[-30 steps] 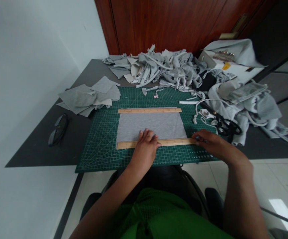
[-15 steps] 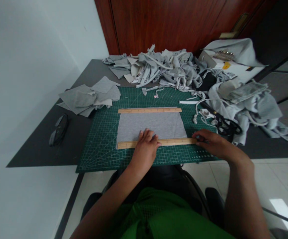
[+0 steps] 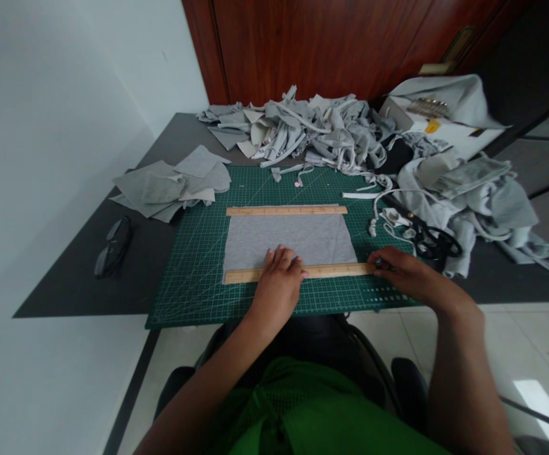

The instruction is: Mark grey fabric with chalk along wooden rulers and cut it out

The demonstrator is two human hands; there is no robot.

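Note:
A grey fabric rectangle (image 3: 289, 239) lies flat on the green cutting mat (image 3: 193, 278). One wooden ruler (image 3: 286, 210) lies along its far edge and a second wooden ruler (image 3: 335, 270) along its near edge. My left hand (image 3: 278, 281) rests flat on the middle of the near ruler and the cloth, fingers spread. My right hand (image 3: 400, 273) sits at the near ruler's right end with its fingers curled together. Whether they pinch the ruler or a small tool is hidden.
Cut grey squares (image 3: 174, 182) are stacked at the mat's left. A heap of grey scraps (image 3: 302, 129) lies behind it. More cloth (image 3: 473, 189), black scissors (image 3: 433, 240) and a white box (image 3: 445, 123) are at the right. Dark glasses (image 3: 112, 245) lie on the dark table (image 3: 75, 278).

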